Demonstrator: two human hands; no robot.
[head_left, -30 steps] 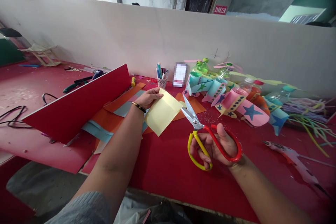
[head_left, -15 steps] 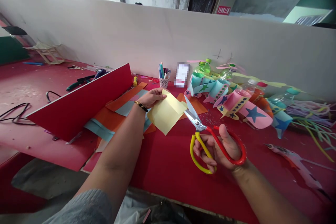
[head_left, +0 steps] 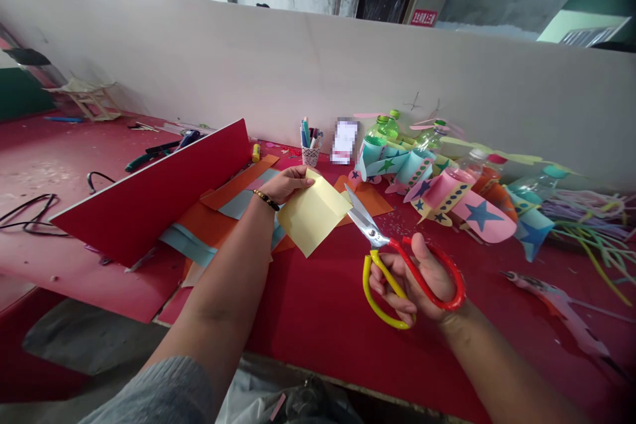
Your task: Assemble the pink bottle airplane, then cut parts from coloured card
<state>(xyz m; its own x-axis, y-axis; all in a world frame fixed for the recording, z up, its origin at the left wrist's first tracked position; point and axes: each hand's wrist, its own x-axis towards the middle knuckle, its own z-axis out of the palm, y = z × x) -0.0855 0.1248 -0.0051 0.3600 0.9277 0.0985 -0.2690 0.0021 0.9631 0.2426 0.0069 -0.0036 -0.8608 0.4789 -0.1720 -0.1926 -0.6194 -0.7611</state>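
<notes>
My left hand [head_left: 292, 183] pinches the top corner of a pale yellow sheet of paper [head_left: 314, 213], holding it above the red table. In my right hand [head_left: 422, 278] is a pair of scissors [head_left: 373, 233] with one red and one yellow handle. The fingers pass through the handle loops. The blades point up and left, slightly parted, with their tips at the paper's right corner. Beneath and behind the yellow sheet lie orange paper [head_left: 370, 199] and light blue paper [head_left: 191, 243].
Bottle rockets [head_left: 447, 195] with paper fins stand at the back right, beside pipe cleaners [head_left: 596, 218]. A glue gun [head_left: 559, 311] lies at the right. A pen cup [head_left: 311, 156] and a phone [head_left: 344, 140] stand by the partition. A red board [head_left: 159, 195] rises at the left.
The scissor blades have closed partway at the paper's right corner, the handle loops shifting slightly. The paper and my left hand have barely moved.
</notes>
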